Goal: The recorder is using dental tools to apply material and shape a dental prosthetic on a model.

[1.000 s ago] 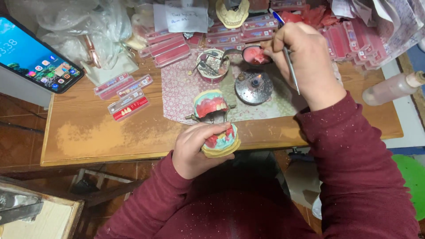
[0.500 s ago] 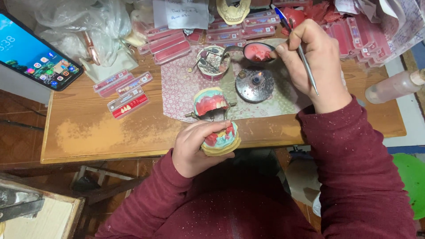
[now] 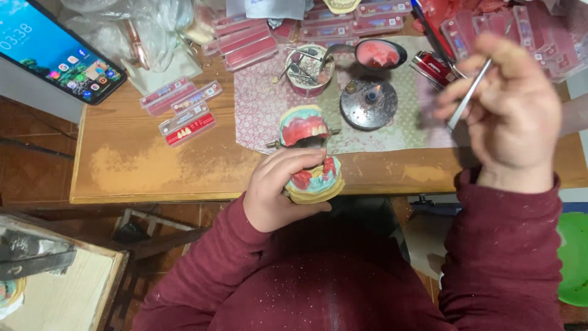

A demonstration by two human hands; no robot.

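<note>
My left hand (image 3: 277, 190) grips a hinged dental model (image 3: 311, 153) at the table's front edge. Its lower yellowish cast carries red wax and teeth, and its upper half is tipped open toward the table. My right hand (image 3: 502, 110) is raised above the right side of the table, blurred. It pinches a thin metal instrument (image 3: 468, 95) that points up and right. Behind it sits a small black dish of pink wax (image 3: 380, 54) and a round metal burner (image 3: 369, 104) on a patterned cloth (image 3: 257, 116).
A wooden table (image 3: 153, 171) holds several flat red and pink tooth cards (image 3: 184, 113), a cup of tools (image 3: 306, 67), plastic bags (image 3: 122, 30) and a lit phone (image 3: 55, 52) at the left. A red lighter (image 3: 435, 66) lies by the dish. A green object (image 3: 572, 257) shows at the right edge.
My right hand has pulled back from the pink wax dish toward me with the instrument, now raised and blurred. The left hand and model have stayed put.
</note>
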